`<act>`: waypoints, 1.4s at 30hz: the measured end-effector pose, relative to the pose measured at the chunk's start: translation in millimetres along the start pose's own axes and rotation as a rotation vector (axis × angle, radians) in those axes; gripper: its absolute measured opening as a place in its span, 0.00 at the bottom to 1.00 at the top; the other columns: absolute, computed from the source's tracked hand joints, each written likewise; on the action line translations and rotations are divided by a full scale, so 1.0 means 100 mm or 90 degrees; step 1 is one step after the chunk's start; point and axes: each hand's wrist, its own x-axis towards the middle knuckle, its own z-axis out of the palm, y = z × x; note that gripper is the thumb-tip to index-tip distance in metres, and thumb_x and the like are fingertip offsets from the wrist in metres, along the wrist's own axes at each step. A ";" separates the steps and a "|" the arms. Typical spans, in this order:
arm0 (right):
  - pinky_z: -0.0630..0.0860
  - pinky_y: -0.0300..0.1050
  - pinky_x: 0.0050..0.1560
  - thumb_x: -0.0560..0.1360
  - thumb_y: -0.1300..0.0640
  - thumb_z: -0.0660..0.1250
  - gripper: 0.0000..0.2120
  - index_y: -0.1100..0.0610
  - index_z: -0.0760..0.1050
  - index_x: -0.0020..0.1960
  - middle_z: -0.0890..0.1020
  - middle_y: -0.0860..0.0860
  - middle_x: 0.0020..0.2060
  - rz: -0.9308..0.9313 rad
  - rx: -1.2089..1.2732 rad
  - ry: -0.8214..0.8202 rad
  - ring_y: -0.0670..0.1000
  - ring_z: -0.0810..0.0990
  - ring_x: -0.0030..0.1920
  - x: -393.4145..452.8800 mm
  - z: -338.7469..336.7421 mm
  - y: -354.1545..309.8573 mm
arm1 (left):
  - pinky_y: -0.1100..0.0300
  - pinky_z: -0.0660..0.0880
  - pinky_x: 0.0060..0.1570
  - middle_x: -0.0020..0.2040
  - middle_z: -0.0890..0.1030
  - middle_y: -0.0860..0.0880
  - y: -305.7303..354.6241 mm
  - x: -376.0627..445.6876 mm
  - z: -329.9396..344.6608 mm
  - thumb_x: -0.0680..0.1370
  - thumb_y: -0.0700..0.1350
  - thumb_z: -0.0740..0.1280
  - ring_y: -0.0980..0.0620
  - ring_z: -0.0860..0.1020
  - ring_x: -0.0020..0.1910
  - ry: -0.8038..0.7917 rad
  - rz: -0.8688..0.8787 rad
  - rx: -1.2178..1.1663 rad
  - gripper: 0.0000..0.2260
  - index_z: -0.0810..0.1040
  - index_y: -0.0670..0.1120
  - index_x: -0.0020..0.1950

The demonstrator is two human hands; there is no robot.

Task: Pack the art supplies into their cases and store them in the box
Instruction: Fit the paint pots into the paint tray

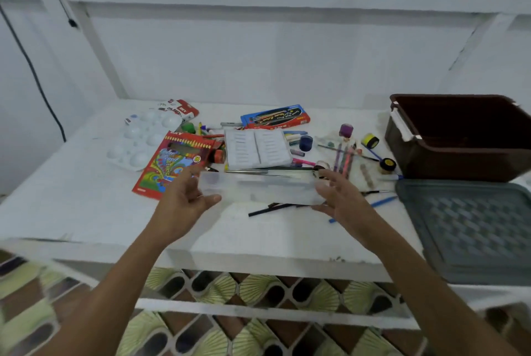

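Observation:
A long clear plastic case (263, 187) is held just above the white table, blurred by motion. My left hand (188, 194) grips its left end and my right hand (337, 194) grips its right end. Behind it lie a red colour-pencil box (172, 163), an open white paint-tube set (257, 148), a blue and red brush pack (275, 117) and a white palette (143, 137). Loose pens, brushes and small paint jars (306, 143) are scattered to the right. The dark brown box (459, 151) stands at the far right.
A grey-green lid (471, 229) lies at the table's front right, below the brown box. Black sticks (270, 209) and a blue pen (379, 202) lie under the case. A white frame post and black cable stand at the left.

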 end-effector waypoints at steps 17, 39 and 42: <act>0.65 0.24 0.55 0.60 0.51 0.81 0.40 0.42 0.68 0.68 0.69 0.31 0.64 -0.104 -0.353 -0.081 0.31 0.67 0.62 -0.27 -0.13 0.45 | 0.64 0.73 0.52 0.63 0.75 0.56 -0.31 -0.46 0.14 0.63 0.58 0.77 0.57 0.75 0.54 -0.056 -0.009 0.274 0.26 0.77 0.55 0.59; 0.64 0.36 0.60 0.63 0.55 0.79 0.40 0.45 0.65 0.71 0.69 0.42 0.63 -0.114 -0.468 -0.002 0.44 0.68 0.62 -0.18 -0.11 0.48 | 0.63 0.69 0.48 0.64 0.71 0.52 -0.21 -0.25 0.21 0.65 0.56 0.78 0.56 0.71 0.52 -0.113 -0.097 0.317 0.43 0.62 0.47 0.74; 0.64 0.35 0.59 0.63 0.55 0.79 0.38 0.52 0.68 0.70 0.67 0.47 0.64 -0.109 -0.496 0.035 0.48 0.67 0.64 -0.15 -0.08 0.47 | 0.66 0.68 0.45 0.64 0.71 0.52 -0.23 -0.20 0.23 0.65 0.57 0.77 0.56 0.71 0.51 -0.119 -0.101 0.333 0.44 0.61 0.47 0.75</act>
